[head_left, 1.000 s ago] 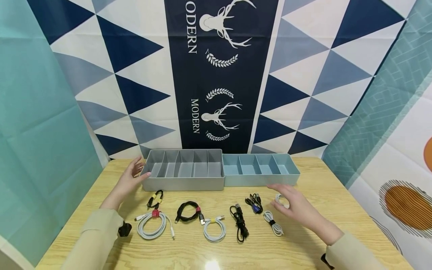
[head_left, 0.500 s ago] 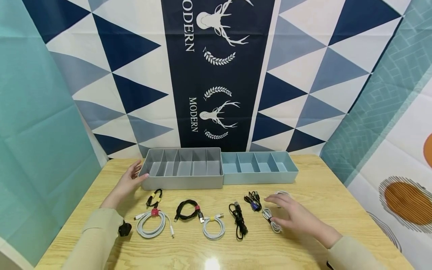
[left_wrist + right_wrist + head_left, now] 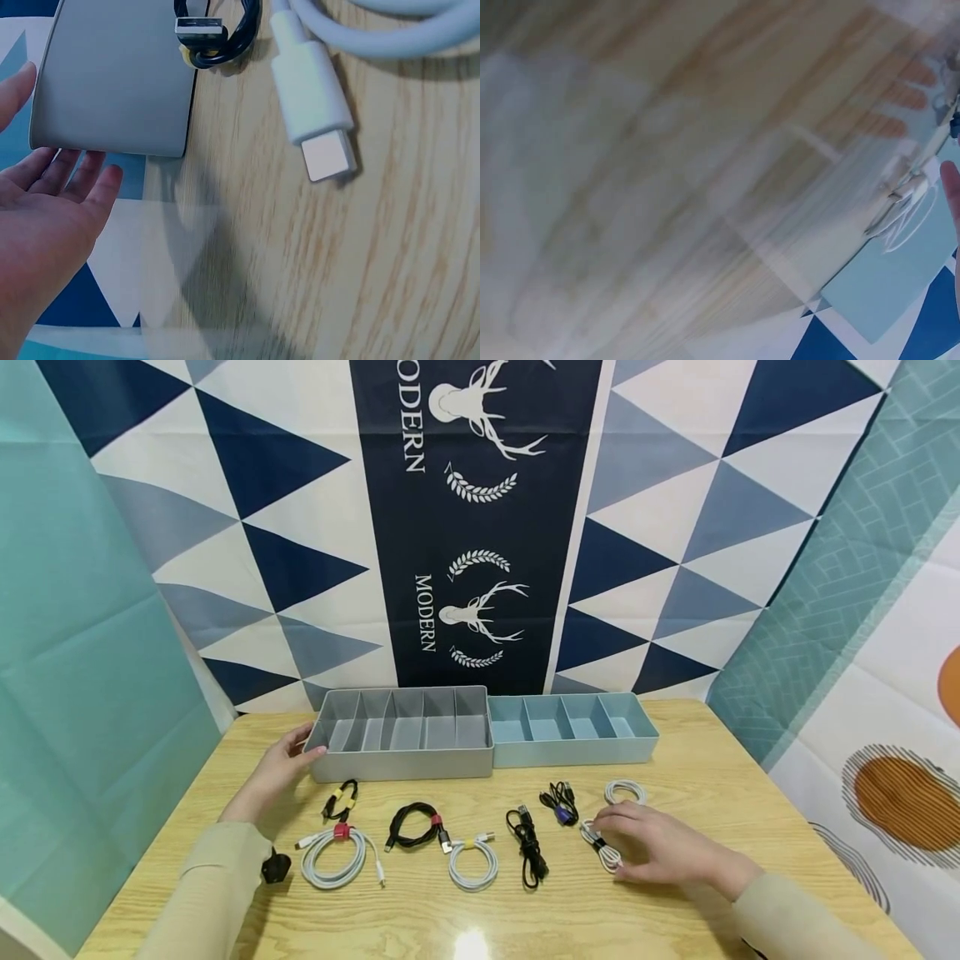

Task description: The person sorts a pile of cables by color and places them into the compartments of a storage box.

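Observation:
My left hand (image 3: 276,774) rests at the left end of the grey divided box (image 3: 401,766). In the left wrist view its fingers touch the edge of that end wall, with the thumb on the other side. Over on the right, my right hand (image 3: 663,845) reaches over a bundled white cable (image 3: 604,850) with a black tie. Its index finger and thumb are spread beside the bundle, which still lies on the table. Behind this hand lies a coiled white cable (image 3: 626,790). The right wrist view is blurred and shows only some fingertips.
A pale blue divided box (image 3: 576,753) adjoins the grey one. On the wooden table (image 3: 390,927) lie a black cable with yellow ties (image 3: 342,802), a large white coil (image 3: 333,862), a black coil (image 3: 408,825), a small white coil (image 3: 472,865) and two black bundles (image 3: 529,852).
My right hand has moved toward me, from the coiled white cable to the black-tied white one, uncovering the coil behind. The left hand has come closer against the grey box.

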Tool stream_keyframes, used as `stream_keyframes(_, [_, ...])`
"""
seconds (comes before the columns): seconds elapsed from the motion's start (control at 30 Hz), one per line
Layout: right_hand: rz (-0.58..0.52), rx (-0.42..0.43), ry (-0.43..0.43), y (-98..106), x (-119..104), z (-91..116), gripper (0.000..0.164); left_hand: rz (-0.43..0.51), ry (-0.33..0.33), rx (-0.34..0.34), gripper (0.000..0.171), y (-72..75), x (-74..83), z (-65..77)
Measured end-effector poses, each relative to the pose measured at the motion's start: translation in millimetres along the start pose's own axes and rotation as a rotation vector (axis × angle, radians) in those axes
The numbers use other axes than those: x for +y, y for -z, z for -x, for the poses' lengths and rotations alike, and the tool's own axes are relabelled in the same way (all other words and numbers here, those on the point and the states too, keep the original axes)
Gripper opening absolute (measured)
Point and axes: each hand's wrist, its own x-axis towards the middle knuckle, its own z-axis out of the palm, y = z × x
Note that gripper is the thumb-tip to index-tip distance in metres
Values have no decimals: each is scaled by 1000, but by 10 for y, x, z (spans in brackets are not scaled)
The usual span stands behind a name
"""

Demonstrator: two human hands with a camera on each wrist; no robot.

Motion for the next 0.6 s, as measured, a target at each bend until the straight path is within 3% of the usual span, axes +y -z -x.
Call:
stream_keyframes(0.33, [-19, -72, 61, -11, 107, -38, 58, 0, -6, -1, 87, 26, 4, 1])
stream_keyframes(0.6, [-21, -78, 115, -5, 184, -64, 57, 21, -4, -13, 87, 26, 3, 0])
